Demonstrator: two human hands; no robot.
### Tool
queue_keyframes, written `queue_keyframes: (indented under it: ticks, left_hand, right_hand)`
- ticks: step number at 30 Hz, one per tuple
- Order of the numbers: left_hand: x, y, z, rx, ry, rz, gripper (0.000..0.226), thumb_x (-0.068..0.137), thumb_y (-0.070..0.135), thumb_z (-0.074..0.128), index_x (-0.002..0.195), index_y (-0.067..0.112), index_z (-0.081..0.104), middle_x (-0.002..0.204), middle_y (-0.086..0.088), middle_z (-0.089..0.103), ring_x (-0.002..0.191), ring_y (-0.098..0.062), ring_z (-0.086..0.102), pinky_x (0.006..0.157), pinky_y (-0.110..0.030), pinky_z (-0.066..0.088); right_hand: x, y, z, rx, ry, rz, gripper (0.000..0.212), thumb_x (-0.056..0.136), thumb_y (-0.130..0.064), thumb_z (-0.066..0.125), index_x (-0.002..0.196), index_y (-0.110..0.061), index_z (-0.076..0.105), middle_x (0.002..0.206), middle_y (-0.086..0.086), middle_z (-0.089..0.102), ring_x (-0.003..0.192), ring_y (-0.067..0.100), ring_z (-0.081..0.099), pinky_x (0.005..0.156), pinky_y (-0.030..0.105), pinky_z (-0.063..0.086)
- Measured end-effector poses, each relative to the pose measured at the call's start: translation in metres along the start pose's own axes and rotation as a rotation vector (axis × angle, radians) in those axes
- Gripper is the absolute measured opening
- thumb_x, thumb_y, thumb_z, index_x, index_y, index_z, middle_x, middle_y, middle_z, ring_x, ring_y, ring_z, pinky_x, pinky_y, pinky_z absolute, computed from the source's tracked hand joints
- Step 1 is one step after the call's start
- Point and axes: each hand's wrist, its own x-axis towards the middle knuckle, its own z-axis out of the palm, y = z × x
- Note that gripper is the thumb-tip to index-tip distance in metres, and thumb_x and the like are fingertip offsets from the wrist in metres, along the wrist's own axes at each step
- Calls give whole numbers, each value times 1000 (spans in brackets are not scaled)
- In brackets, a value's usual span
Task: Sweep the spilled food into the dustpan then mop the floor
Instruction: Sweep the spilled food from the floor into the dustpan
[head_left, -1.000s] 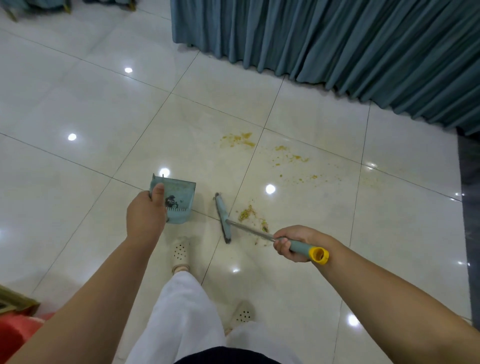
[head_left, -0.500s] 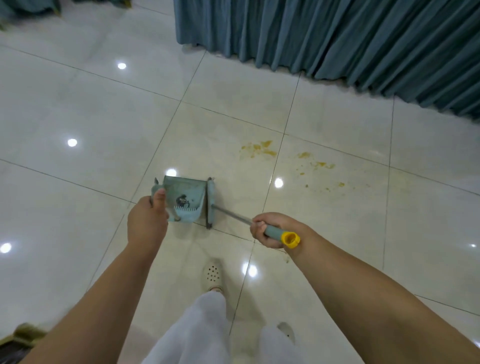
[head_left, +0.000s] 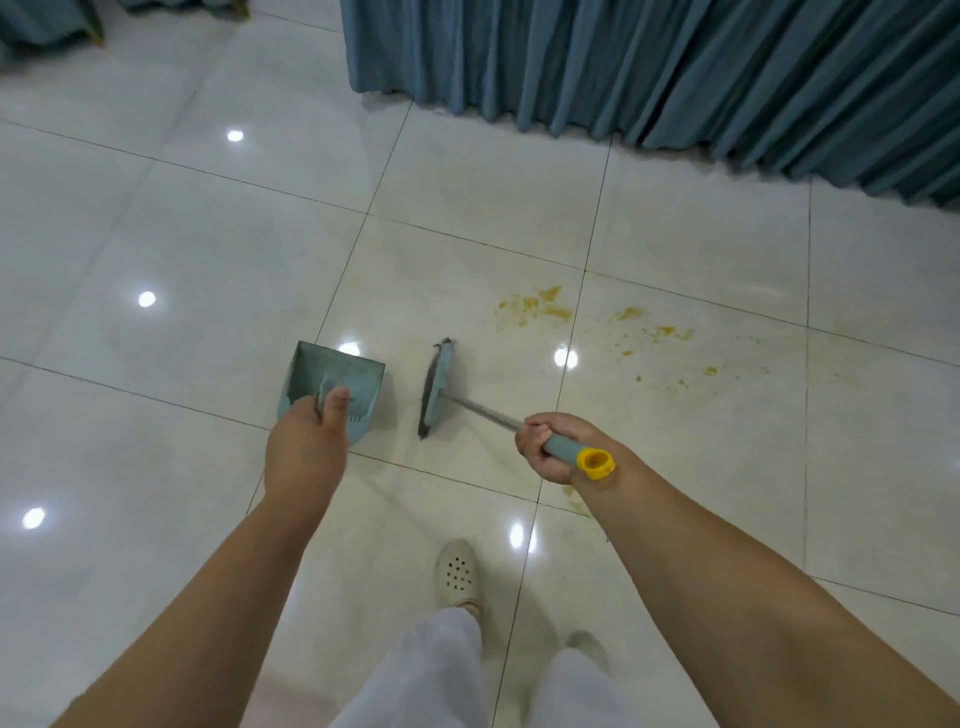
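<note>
The job is at the sweeping step, and no mop is in view. The left hand (head_left: 306, 447) holds the dustpan (head_left: 332, 384) by its handle, with the fingers curled round it and the thumb on top. The dustpan is over the floor (head_left: 156, 234), left of the middle, and I cannot tell if its edge touches the tile. The right hand (head_left: 550, 447) grips the broom (head_left: 439, 387) by the green handle, fingers wrapped tight, with the yellow cap sticking out near the wrist. The broom head is just to the right of the dustpan, with a gap between them. The spilled food (head_left: 540, 309) is still on the floor, farther away and to the right of the broom. It lies in yellow bits and smears across two tiles, and more crumbs (head_left: 670, 332) trail off to the right. A small smear (head_left: 574, 499) also sits near the right arm. I think the next move is to reach the broom out past the far bits and pull them back to the dustpan. The dustpan needs to lie flat on the floor with its mouth facing the food. The smears look sticky, so the mop will be needed for them later.
</note>
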Motion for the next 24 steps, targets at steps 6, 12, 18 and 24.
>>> queue_keyframes:
  ticks: [6,12,18,24]
  left_hand:
    - [2,20,22,6,-29,39,59,96,53,32,80,1,54,73,-12,60,67,-30,56,55,-33,41]
    - [-12,50,51,-19,-81,91,60,94,56,31,88,4,59,76,-14,64,70,-30,61,57,-32,43]
    - [-30,86,80,-18,-101,140,54,97,50,33,86,4,59,76,-14,63,72,-32,61,65,-38,49]
    - [-48,119,109,20,-128,169,53,98,48,33,81,3,56,73,-11,60,67,-29,57,57,-31,41]
  right_hand:
    - [-16,-37,-17,144,-8,-92,15,97,-5,36,85,0,44,44,9,41,24,12,38,27,14,35]
    - [-34,-56,-52,327,-47,-180,13,97,-3,36,87,0,43,44,9,42,24,13,40,27,15,36]
    - [-61,-76,-105,466,-49,-256,14,97,-3,34,89,2,44,48,5,41,24,13,40,27,14,36]
    - [-96,-89,-149,532,-49,-292,15,98,-3,31,89,1,43,56,3,40,24,12,40,27,14,36]
